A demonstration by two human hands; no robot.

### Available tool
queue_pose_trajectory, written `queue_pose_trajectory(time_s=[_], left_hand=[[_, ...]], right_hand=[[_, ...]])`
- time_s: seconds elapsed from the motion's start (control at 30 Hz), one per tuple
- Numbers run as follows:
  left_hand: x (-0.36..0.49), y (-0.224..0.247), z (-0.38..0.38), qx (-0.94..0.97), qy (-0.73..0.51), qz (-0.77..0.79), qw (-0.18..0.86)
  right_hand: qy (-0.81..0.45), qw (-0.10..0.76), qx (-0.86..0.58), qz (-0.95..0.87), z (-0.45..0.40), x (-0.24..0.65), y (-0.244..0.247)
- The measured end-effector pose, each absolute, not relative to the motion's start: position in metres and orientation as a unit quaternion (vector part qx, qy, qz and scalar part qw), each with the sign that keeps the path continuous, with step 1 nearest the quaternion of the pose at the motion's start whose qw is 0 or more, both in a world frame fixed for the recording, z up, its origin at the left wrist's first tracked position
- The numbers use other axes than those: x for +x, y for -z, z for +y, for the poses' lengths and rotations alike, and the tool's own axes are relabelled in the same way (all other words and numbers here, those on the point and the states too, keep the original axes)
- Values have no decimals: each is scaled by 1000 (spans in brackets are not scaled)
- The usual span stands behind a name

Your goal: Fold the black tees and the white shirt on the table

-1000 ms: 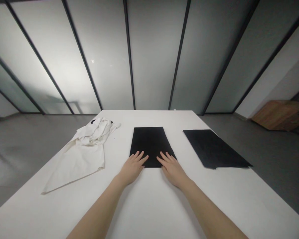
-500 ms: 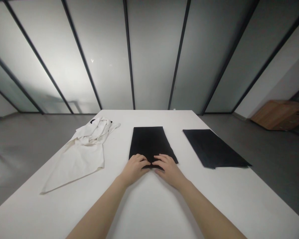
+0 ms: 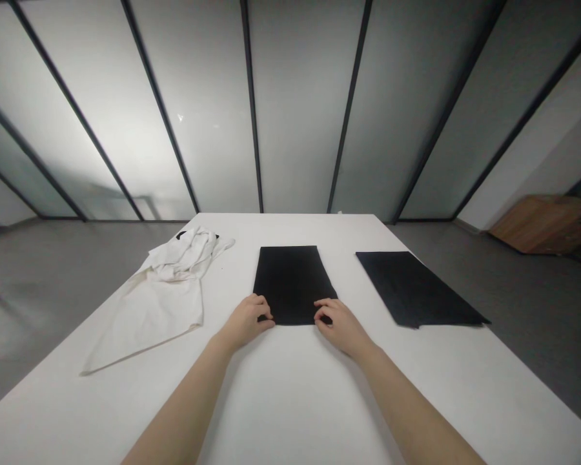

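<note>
A folded black cloth (image 3: 294, 281) lies flat in the middle of the white table (image 3: 290, 400), its near edge facing me. At its near left corner is my left hand (image 3: 249, 320), thumb and fingers curled together over the fabric in a pinch. My right hand (image 3: 339, 325) pinches the near right corner in the same way, with a small gap showing inside the curled fingers. Both hands hide the corners themselves.
Another folded black cloth (image 3: 414, 290) lies to the right, by the table's edge. On the left is a crumpled white cloth (image 3: 157, 300) with a bit of black at its far end. Behind the table stands a frosted glass partition (image 3: 295, 116); a wooden cabinet (image 3: 542, 223) is at far right.
My hands have moved apart, from the middle of the black cloth's near edge out to its two near corners. That near edge now looks straighter. The other cloths have not moved.
</note>
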State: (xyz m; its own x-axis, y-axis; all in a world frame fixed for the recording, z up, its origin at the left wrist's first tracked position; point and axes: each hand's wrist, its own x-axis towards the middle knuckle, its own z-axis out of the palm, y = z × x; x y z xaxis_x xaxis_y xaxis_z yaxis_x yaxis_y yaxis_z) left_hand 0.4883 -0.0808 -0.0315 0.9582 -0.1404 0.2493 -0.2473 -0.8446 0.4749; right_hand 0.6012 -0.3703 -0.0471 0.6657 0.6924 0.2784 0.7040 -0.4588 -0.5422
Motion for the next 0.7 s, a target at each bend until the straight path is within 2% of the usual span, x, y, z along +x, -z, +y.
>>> queue_pose_trajectory(time_s=[0.3, 0.4, 0.53, 0.6, 0.7], left_hand=[[475, 18, -45, 950, -34, -44, 306], [473, 15, -44, 959, -54, -43, 276], [476, 11, -71, 960, -145, -65, 230], [480, 16, -94, 958, -164, -98, 212], [483, 34, -121, 970, -131, -116, 170]], right_hand=[[53, 261, -911, -313, -381, 614, 47], [77, 258, -916, -298, -378, 611, 42], [119, 280, -884, -354, -364, 594, 38], [99, 276, -857, -423, -354, 582, 39], [42, 225, -858, -459, -340, 569, 47]])
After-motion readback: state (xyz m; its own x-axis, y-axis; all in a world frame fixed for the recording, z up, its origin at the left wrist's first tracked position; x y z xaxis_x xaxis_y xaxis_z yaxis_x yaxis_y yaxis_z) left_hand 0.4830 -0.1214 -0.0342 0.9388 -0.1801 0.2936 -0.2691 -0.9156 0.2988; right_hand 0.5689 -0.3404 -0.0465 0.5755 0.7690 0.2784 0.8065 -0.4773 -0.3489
